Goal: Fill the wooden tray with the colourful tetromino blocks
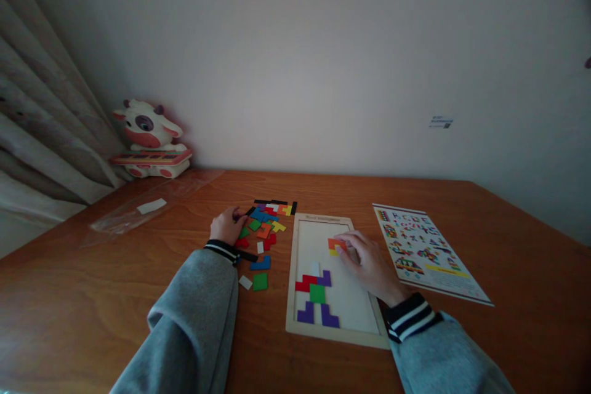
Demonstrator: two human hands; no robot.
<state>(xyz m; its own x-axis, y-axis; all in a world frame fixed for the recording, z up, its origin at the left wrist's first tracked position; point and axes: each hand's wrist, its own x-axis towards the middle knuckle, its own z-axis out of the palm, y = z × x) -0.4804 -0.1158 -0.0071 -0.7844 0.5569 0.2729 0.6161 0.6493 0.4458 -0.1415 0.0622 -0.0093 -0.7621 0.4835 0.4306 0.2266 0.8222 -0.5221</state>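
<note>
My left hand [226, 226] is at the left edge of a spread of coloured puzzle pieces, its fingers curled and pinched at the end of a small black puzzle piece [250, 212]. Over the wooden puzzle board [292, 271], my right hand [369, 263] pinches the edge of an orange puzzle piece [333, 243]. A yellow puzzle piece [333, 252] lies just below it on the board. Lower down in the frame sit a red piece [305, 283], a green square [317, 293], a white piece [316, 268] and several purple pieces [329, 317].
Loose pieces lie left of the board, among them a green square [260, 282] and a blue piece [261, 263]. A printed pattern sheet [422, 252] is on the right. Behind, at left, are a clear plastic bag [120, 215] and a toy cow [150, 141] by the wall.
</note>
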